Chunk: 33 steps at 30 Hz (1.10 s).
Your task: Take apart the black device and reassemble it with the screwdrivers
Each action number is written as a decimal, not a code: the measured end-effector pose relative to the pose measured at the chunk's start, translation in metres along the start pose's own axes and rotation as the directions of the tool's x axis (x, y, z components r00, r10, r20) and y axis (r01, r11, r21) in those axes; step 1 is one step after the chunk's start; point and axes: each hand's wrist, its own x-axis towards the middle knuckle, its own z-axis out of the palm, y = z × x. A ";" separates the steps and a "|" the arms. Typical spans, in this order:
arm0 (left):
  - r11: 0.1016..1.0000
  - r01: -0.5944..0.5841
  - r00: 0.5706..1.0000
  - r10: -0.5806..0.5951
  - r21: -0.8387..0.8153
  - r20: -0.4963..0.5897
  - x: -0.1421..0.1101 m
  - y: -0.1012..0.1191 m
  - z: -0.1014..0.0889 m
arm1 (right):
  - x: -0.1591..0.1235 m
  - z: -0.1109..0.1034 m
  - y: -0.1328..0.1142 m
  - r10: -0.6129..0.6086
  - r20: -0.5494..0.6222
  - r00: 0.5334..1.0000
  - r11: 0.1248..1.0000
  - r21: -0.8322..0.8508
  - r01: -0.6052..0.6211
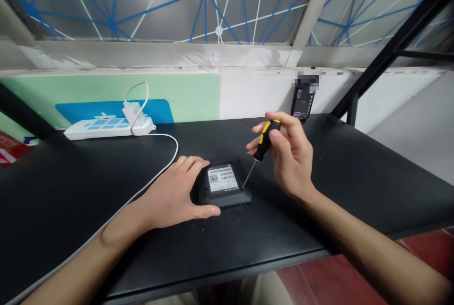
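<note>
A small black device [227, 196] with a white printed label lies flat on the black table. My left hand [180, 194] grips its left side, thumb along the near edge and fingers at the far left corner. In my right hand [292, 153] is a screwdriver [264, 139] with a black and yellow handle, pinched between thumb and fingers. The screwdriver leans, and its metal tip meets the device near the right edge of the label. Any screw under the tip is too small to make out.
At the back left lies a white power strip [102, 126] with a charger [134, 115] plugged in. Its white cable [156, 179] runs past my left arm. A phone [303, 101] leans on the back wall. Red packaging [14, 146] sits at far left.
</note>
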 end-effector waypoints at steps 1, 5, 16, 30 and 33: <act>1.000 -0.001 1.000 0.001 0.000 0.001 0.000 0.000 0.000 | 0.000 0.000 0.000 0.026 0.008 1.000 0.999 0.035 -0.026; 1.000 -0.011 1.000 0.011 0.004 -0.008 0.000 -0.001 0.001 | -0.001 0.001 0.000 0.034 0.005 0.999 0.998 0.047 -0.034; 1.000 -0.012 1.000 0.012 0.009 -0.003 -0.002 -0.001 0.001 | 0.002 -0.004 0.000 0.039 -0.027 0.999 0.999 0.006 -0.039; 1.000 -0.005 1.000 0.005 0.007 0.006 -0.001 -0.001 -0.001 | 0.001 -0.004 0.002 0.007 -0.027 1.000 1.000 0.018 -0.006; 1.000 -0.003 1.000 0.003 0.003 0.014 -0.002 0.000 -0.001 | 0.001 -0.003 0.000 0.003 -0.042 0.999 1.000 0.021 -0.002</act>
